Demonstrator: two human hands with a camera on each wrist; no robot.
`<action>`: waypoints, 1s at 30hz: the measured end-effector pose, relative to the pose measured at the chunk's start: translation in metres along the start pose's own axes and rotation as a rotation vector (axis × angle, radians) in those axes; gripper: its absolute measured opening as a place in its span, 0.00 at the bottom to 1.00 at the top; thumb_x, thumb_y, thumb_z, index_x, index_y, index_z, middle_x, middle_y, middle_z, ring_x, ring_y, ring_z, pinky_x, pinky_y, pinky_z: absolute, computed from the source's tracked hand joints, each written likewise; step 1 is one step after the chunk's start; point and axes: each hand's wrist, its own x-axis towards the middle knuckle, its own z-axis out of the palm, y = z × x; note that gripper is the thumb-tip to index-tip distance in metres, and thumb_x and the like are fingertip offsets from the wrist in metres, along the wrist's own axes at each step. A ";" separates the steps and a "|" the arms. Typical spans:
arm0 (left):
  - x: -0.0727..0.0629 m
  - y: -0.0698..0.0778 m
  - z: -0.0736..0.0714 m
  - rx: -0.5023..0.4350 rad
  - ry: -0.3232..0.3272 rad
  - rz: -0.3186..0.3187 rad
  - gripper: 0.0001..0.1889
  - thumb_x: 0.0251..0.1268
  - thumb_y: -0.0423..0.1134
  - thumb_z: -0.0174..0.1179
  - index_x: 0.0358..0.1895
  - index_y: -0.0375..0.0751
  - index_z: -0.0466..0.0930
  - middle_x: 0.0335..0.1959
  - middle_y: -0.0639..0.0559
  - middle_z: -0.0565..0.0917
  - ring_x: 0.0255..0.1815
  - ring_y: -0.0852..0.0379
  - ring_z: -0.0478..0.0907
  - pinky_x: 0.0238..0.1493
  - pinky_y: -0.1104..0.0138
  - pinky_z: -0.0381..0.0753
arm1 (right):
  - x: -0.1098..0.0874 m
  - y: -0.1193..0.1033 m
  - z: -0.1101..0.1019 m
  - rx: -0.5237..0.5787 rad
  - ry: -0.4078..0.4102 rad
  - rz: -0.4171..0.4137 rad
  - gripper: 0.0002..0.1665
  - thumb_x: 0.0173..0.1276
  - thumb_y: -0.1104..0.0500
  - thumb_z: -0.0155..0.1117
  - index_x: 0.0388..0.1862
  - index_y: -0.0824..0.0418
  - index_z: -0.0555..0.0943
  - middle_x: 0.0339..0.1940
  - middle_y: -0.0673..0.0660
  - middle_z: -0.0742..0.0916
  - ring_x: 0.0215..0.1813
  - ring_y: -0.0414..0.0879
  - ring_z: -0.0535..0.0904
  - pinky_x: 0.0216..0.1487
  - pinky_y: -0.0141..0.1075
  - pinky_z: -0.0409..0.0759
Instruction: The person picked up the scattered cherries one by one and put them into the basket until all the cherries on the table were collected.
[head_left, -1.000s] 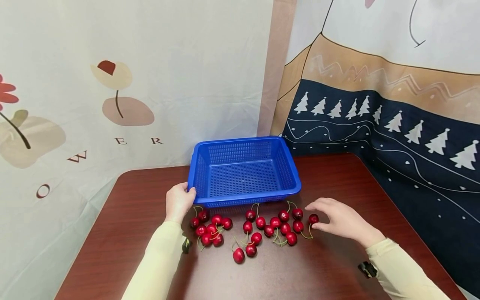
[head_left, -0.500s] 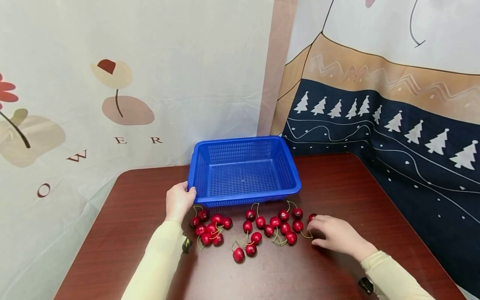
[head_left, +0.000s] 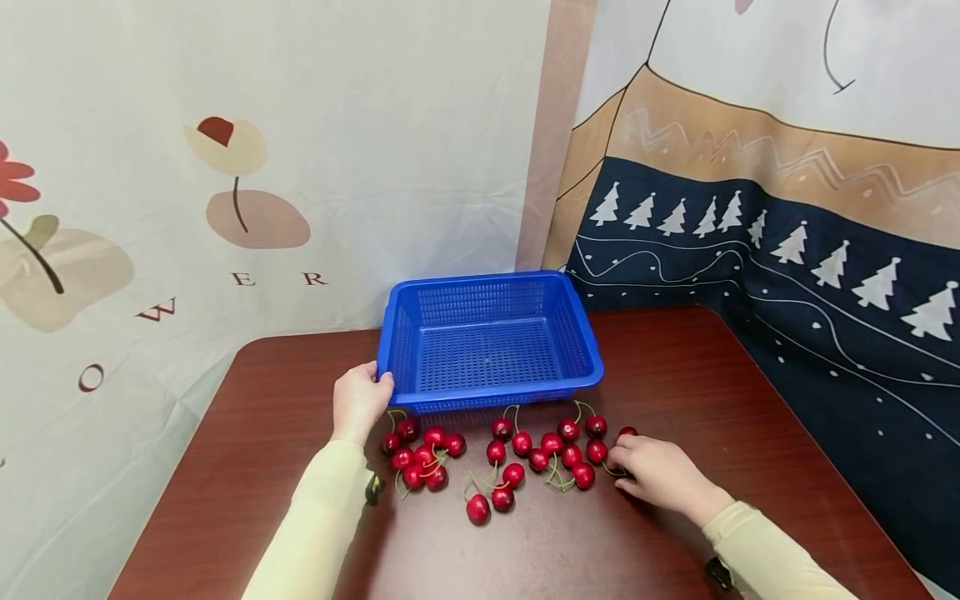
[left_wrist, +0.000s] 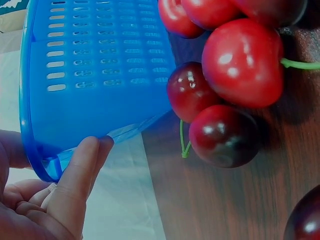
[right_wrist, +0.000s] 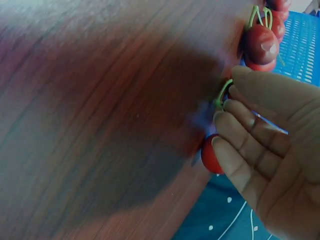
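In the head view my left hand grips the near left corner of a blue plastic basket, thumb over the rim. The left wrist view shows those fingers against the basket's wall. Red cherries with green stems lie in loose groups before the basket, including a left cluster and a front cherry. At the right end, my right hand is lowered with loosely bent fingers beside a cherry. In the right wrist view a green stem shows near the thumb; another cherry is partly behind the fingers.
Everything stands on a dark reddish-brown wooden table with rounded far corners. A pale printed cloth hangs behind it, and a navy cloth with white trees hangs along the right side.
My right hand has moved down and then left toward the cherries, its fingers bending more. The left hand and basket stay where they were.
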 end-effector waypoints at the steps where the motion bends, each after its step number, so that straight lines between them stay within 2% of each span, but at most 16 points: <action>1: 0.000 0.000 0.000 0.001 0.001 0.000 0.18 0.69 0.38 0.55 0.52 0.26 0.82 0.43 0.31 0.85 0.44 0.36 0.81 0.48 0.46 0.78 | 0.001 -0.001 0.001 -0.017 0.005 0.003 0.16 0.45 0.59 0.80 0.25 0.51 0.78 0.26 0.45 0.74 0.26 0.38 0.72 0.25 0.33 0.74; 6: 0.000 -0.001 0.000 0.008 0.011 0.008 0.16 0.68 0.38 0.55 0.49 0.28 0.84 0.40 0.32 0.86 0.41 0.37 0.81 0.46 0.47 0.78 | 0.005 -0.003 0.003 -0.063 0.003 0.030 0.20 0.42 0.60 0.79 0.21 0.52 0.73 0.23 0.46 0.71 0.22 0.40 0.69 0.20 0.34 0.70; 11: 0.000 -0.001 0.000 0.009 0.012 0.014 0.15 0.68 0.38 0.55 0.47 0.28 0.84 0.39 0.33 0.86 0.40 0.37 0.81 0.45 0.47 0.78 | 0.007 -0.006 0.003 -0.060 -0.007 0.067 0.20 0.43 0.63 0.76 0.19 0.51 0.70 0.21 0.46 0.70 0.20 0.40 0.67 0.18 0.33 0.67; 23: 0.000 -0.001 0.001 0.013 0.027 0.019 0.14 0.67 0.38 0.56 0.45 0.30 0.85 0.35 0.35 0.87 0.39 0.37 0.81 0.43 0.48 0.78 | 0.009 -0.010 0.006 -0.076 -0.019 0.120 0.17 0.46 0.64 0.75 0.17 0.54 0.72 0.19 0.48 0.72 0.18 0.42 0.70 0.18 0.35 0.70; 30: 0.001 -0.003 0.001 0.011 0.025 0.021 0.15 0.67 0.38 0.56 0.47 0.29 0.85 0.37 0.34 0.87 0.41 0.37 0.81 0.44 0.47 0.78 | 0.009 -0.012 0.009 -0.102 0.022 0.122 0.14 0.47 0.66 0.71 0.17 0.57 0.72 0.19 0.49 0.73 0.17 0.45 0.70 0.17 0.37 0.70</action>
